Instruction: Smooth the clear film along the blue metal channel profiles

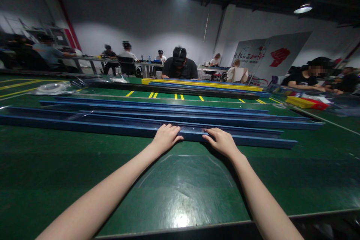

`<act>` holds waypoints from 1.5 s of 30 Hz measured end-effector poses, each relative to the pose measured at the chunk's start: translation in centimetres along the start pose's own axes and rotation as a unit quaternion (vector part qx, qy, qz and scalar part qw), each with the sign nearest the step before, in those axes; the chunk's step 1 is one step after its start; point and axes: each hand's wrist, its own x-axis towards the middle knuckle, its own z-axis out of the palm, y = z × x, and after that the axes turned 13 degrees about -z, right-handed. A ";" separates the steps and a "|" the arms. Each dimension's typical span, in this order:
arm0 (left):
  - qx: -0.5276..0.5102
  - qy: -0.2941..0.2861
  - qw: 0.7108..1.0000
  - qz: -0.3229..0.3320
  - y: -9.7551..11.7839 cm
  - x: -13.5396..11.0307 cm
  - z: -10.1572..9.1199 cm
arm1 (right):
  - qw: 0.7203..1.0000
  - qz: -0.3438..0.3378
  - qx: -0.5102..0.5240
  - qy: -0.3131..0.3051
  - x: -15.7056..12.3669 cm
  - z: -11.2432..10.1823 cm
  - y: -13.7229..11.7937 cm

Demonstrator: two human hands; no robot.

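A long blue channel strip (126,128) lies nearly level across the table in front of me. My left hand (167,137) rests on its near wall, fingers curled over the top and thumb along the front side. A short way to the right, my right hand (221,140) holds the same strip in a similar way, fingertips inside the channel and thumb on the front face. Clear film shows inside the strip. Just beyond it lies a second blue channel strip (253,123), with another blue strip behind.
The green table (70,180) reflects a lamp near me. Farther off lie a yellow strip (225,85), a black strip (180,90), clear plastic wrapping (50,88) and a yellow tray (300,102). A person (180,63) bends over the far side; several others sit around.
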 end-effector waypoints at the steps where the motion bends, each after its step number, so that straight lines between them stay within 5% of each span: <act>1: -0.001 -0.002 1.000 -0.002 0.0 0.0 0.0 | 1.000 0.000 0.001 -0.001 0.0 0.0 0.0; 26: -0.002 -0.045 0.999 -0.010 0.0 0.3 -0.5 | 1.000 -0.001 0.008 -0.006 0.0 -0.2 -0.1; 45: 0.015 0.019 1.000 -0.018 -0.1 0.0 0.1 | 0.999 0.011 0.047 0.016 0.1 0.1 0.0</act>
